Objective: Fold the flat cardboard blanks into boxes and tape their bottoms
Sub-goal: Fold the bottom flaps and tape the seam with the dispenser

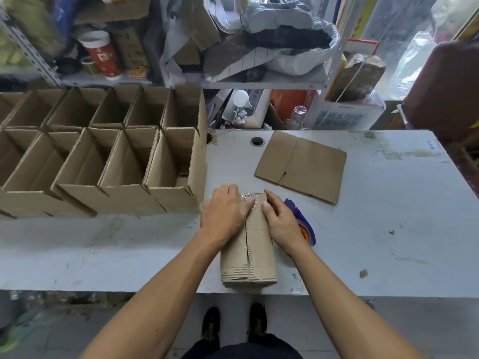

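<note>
Grey worktable (388,203) is carrying everything. Finished open boxes (103,156) are standing mouth-up in two rows on its left side, about ten showing, likely parked clear of the work. One flat blank (303,164) is lying behind, waiting. One box (248,244) is sitting bottom-up at the near edge; left hand (225,213) and right hand (282,221) are pressing flat-fingered on it, grasping nothing, apparently smoothing tape. One tape dispenser (303,224) is lying beside.
</note>
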